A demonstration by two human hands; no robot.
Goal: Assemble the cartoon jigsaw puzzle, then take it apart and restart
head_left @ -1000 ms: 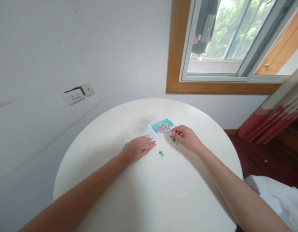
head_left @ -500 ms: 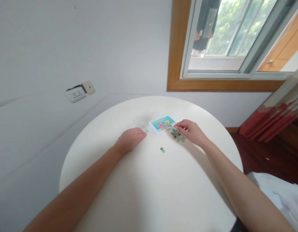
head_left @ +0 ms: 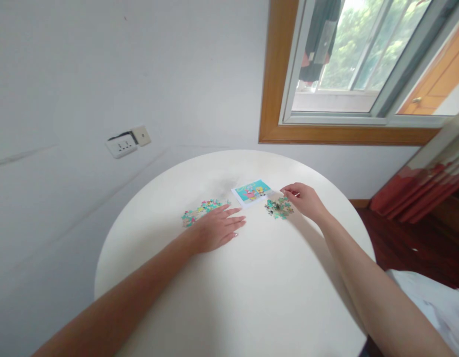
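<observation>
My left hand (head_left: 216, 229) lies palm down on the white table, its fingers spread and pointing right. Just beyond it spreads a loose pile of colourful jigsaw puzzle pieces (head_left: 200, 210), partly hidden by the hand. My right hand (head_left: 302, 198) is closed in a pinch beside a second pile of greenish and dark puzzle pieces (head_left: 279, 208). Whatever sits between its fingertips is too small to make out. Between the hands, towards the back, a picture card (head_left: 251, 191) with cartoon figures on turquoise lies flat.
The round white table (head_left: 244, 292) stands against a white wall with a socket (head_left: 121, 145). A wood-framed window (head_left: 344, 135) is behind it, with a red and beige curtain (head_left: 419, 183) at right. White fabric (head_left: 430, 302) lies low at the right.
My left hand has moved right and nearer, spreading its fingers over where a small puzzle cluster lay. The left pile now shows. My right hand has shifted slightly right, uncovering more of its pile.
</observation>
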